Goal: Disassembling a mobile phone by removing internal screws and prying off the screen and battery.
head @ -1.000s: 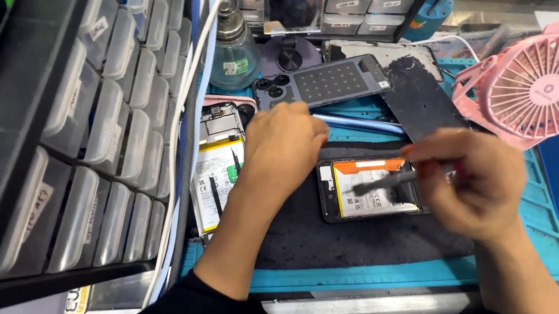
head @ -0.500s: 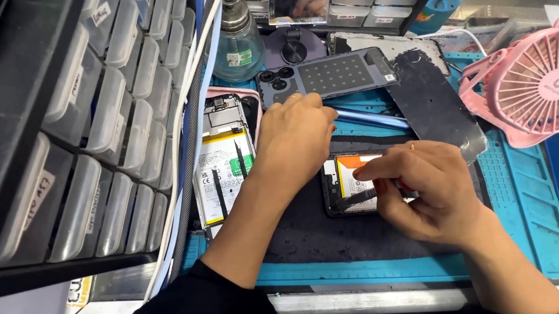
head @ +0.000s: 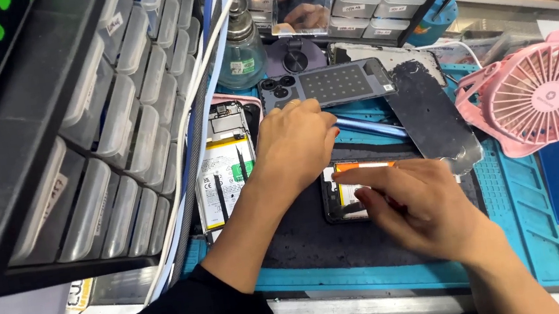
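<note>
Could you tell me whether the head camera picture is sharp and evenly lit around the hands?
Head view: left hand and right hand fairly sharp, opened phone between them shaded; drawer cabinet at left looms large and slanted; pink fan brightly lit.

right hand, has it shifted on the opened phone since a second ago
Yes. The right hand has slid left across the opened phone, judged against the pink fan, and now covers more of it.

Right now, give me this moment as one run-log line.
left hand: resting above opened phone | right hand: fingers on opened phone, tool not visible | surface: blue repair mat | nearby: pink fan
</note>
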